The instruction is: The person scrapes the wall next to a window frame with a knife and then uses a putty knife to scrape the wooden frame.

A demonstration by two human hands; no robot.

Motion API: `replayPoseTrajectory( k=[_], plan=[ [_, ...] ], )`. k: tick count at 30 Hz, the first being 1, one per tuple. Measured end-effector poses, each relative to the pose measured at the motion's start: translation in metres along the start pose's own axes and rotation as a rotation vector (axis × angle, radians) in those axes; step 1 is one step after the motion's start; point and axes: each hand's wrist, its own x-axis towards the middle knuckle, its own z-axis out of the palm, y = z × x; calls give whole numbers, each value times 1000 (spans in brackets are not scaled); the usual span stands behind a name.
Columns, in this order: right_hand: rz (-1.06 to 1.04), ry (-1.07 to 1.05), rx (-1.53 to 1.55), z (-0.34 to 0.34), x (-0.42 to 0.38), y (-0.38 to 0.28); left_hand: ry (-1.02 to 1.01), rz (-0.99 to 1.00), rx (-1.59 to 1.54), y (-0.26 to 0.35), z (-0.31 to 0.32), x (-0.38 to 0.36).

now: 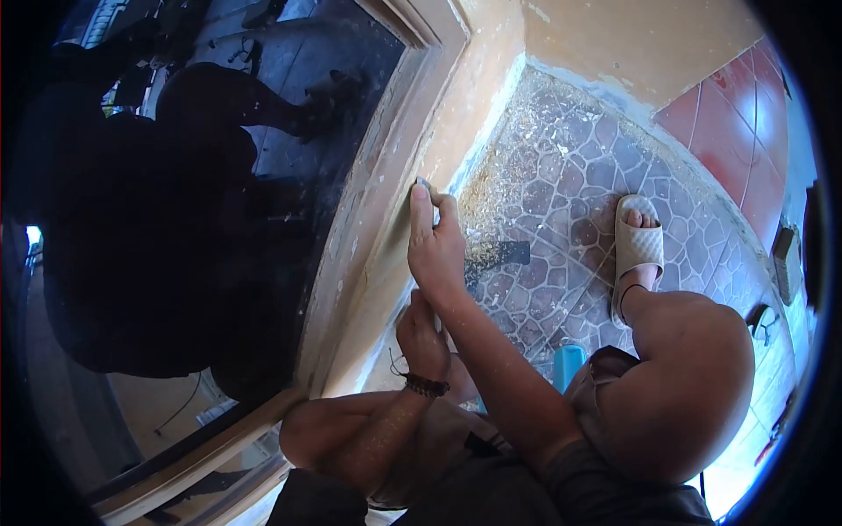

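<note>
My right hand (437, 245) is at the pale ledge (390, 241) under the dark glass pane, its thumb and fingers pinched together. A small greyish tip shows at the thumb; the rest of what it grips is hidden. Lower down, just below the right wrist, my left hand (424, 342) is closed near the same ledge, with a dark beaded bracelet (427, 385) on its wrist. Whatever it holds cannot be made out. The wooden frame (351, 219) beside the ledge has worn, chipped paint.
Pale crumbs and dust lie on the stone-patterned floor (570, 175). A flat dark piece (513, 253) rests there near the ledge. My foot in a beige sandal (639, 245) stands to the right. A light blue object (568, 366) is by my bent knee.
</note>
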Motion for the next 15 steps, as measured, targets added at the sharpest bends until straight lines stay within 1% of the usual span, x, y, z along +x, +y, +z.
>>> replayPoseTrajectory(
  k=[1, 2, 4, 7, 10, 13, 15],
  plan=[
    [25, -15, -26, -1, -1, -2, 45, 159, 126, -4, 2, -1],
    [28, -77, -35, -4, -4, 0, 90, 316, 252, -12, 3, -6],
    [2, -89, -40, -5, -9, 10, 154, 361, 279, -17, 8, -15],
    [1, -76, -21, -6, -4, 8, -18, 202, 437, -5, -1, -9],
    [25, -58, 5, -4, 3, 0, -39, -167, 27, 5, -4, -1],
    [37, -94, -23, -3, 1, 6, -6, 241, 455, -1, -3, -8],
    [31, -135, -64, -5, -9, 14, 97, 329, 382, -13, 5, -19]
  ],
)
